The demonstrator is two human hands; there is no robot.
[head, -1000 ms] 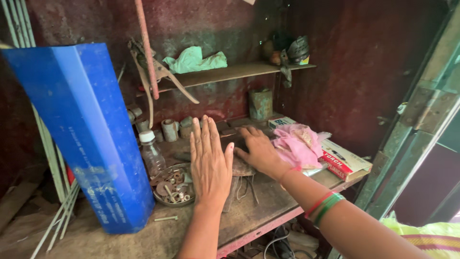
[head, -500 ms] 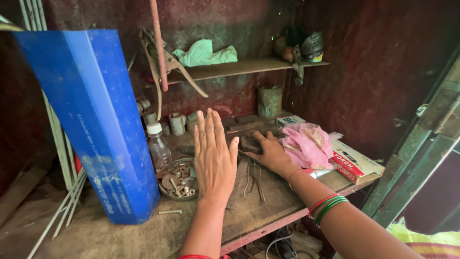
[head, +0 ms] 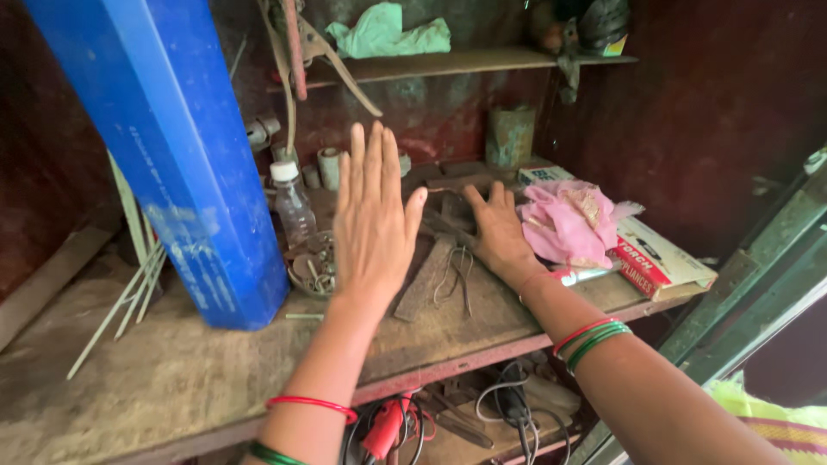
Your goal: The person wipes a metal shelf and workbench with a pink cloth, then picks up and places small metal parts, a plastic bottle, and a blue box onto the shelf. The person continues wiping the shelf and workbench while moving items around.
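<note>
My left hand hovers flat and open above the dusty workbench, fingers together and pointing away, over a shallow metal dish of nuts and washers. My right hand lies palm down on the bench with fingers spread, touching rusty metal pieces and next to a pink cloth. A flat rusty file-like bar and bent wire loops lie between the hands. Neither hand holds anything.
A tall blue box stands at left beside a small plastic bottle. Thin rods lean at the left. A red and white carton sits at right. A shelf carries a green cloth. Cables and pliers lie below.
The view has dropped and moved closer. My left hand lifted higher off the bench. My right hand slid forward over the rusty pieces, fingers spreading.
</note>
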